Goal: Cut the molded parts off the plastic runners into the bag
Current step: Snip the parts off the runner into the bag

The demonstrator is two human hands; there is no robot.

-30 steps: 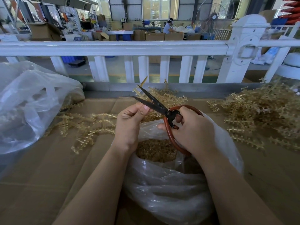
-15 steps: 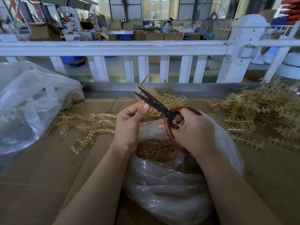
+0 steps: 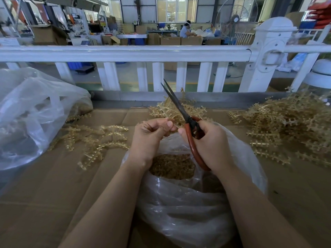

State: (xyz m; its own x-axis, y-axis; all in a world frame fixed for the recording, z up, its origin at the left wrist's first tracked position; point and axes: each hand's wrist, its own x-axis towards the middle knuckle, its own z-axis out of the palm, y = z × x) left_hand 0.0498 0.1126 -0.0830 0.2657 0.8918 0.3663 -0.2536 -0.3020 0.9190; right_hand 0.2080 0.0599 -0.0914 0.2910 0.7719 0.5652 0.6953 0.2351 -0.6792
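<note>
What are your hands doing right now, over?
Right hand grips scissors, blades nearly closed, pointing up. Left hand fingers curled, pinching something too small to tell. Open bag of cut parts sits below both. Nothing in the way.

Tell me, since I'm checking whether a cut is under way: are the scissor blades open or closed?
Closed. The scissors in the right hand show both blades together as one dark point, aimed up at the railing.
</note>
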